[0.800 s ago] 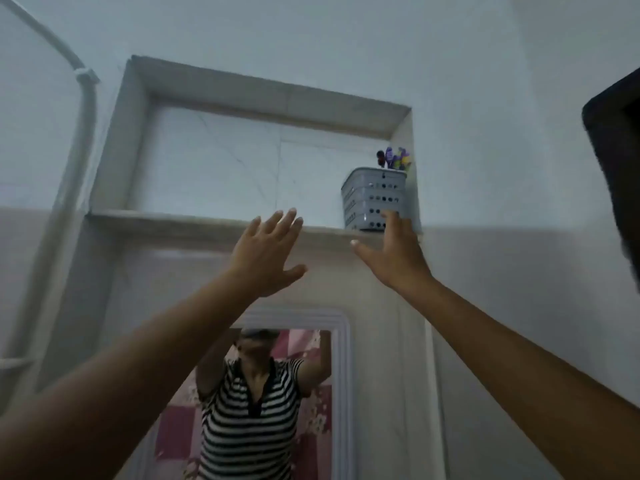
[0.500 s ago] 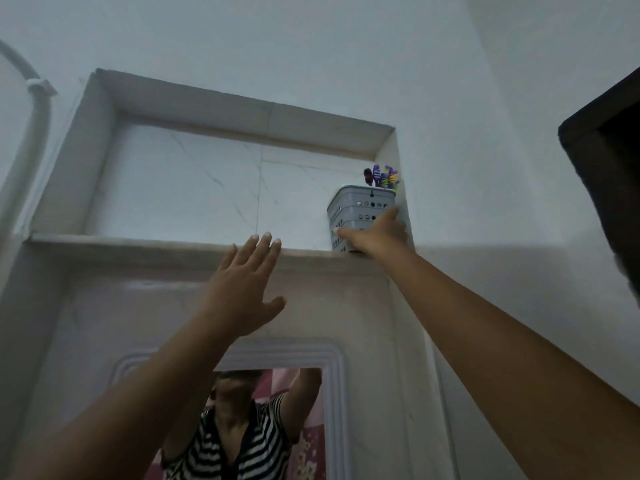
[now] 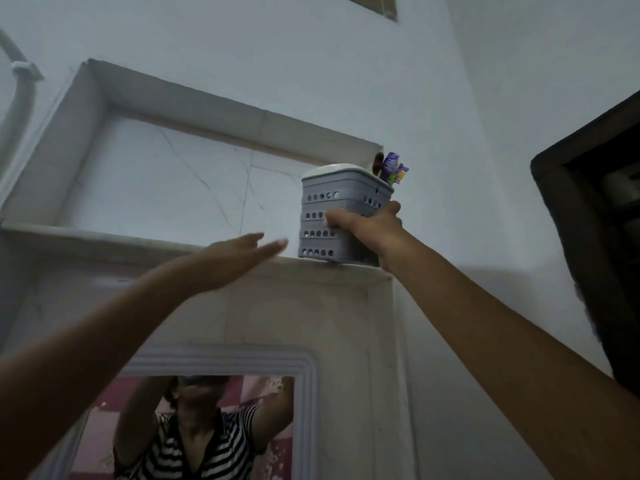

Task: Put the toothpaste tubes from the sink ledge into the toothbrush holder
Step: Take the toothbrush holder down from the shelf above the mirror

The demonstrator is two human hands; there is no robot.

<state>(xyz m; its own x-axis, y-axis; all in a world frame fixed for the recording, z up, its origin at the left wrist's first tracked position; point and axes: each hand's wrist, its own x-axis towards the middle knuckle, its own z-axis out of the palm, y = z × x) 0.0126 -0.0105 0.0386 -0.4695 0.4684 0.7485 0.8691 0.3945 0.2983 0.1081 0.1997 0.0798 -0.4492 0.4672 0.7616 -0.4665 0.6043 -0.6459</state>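
Observation:
A grey perforated toothbrush holder (image 3: 325, 202) stands at the right end of a high wall niche ledge (image 3: 104, 239), partly over the ledge's front edge. Purple and yellow toothbrush tops (image 3: 393, 168) stick out of its far corner. My right hand (image 3: 367, 225) grips the holder's near lower side, fingers wrapped around it. My left hand (image 3: 239, 258) is raised flat with fingers together and extended, just left of the holder and not touching it. No toothpaste tubes are visible.
A white-framed mirror (image 3: 304, 393) below the niche reflects a person in a striped shirt with both arms raised. A white pipe (image 3: 20, 88) runs up the left wall. A dark door frame (image 3: 588, 209) stands at the right.
My right hand has closed around the holder and drawn it toward the ledge's front edge. My left hand moved right, toward the holder. The camera tilted further up.

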